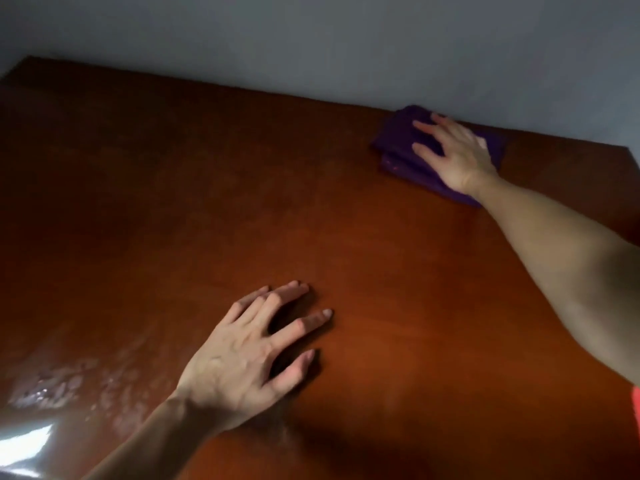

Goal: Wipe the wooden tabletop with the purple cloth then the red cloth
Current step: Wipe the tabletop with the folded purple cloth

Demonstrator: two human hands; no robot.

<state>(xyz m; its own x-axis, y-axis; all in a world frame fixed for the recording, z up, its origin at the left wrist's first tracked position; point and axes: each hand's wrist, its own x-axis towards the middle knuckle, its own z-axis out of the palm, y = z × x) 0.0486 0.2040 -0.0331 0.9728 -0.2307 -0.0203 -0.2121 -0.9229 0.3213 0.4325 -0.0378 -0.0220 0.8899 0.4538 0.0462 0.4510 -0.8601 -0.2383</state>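
A reddish-brown wooden tabletop (214,188) fills most of the view. The folded purple cloth (398,143) lies flat near the far right edge, close to the wall. My right hand (457,155) presses down on it with the fingers spread, arm stretched out. My left hand (249,358) rests flat on the bare wood near the front, fingers apart and holding nothing. No red cloth is in view.
A grey wall (346,39) runs right behind the table's far edge. A wet, shiny patch (52,386) with glare sits at the front left. A sliver of orange-red (635,407) shows at the right border; what it is cannot be told.
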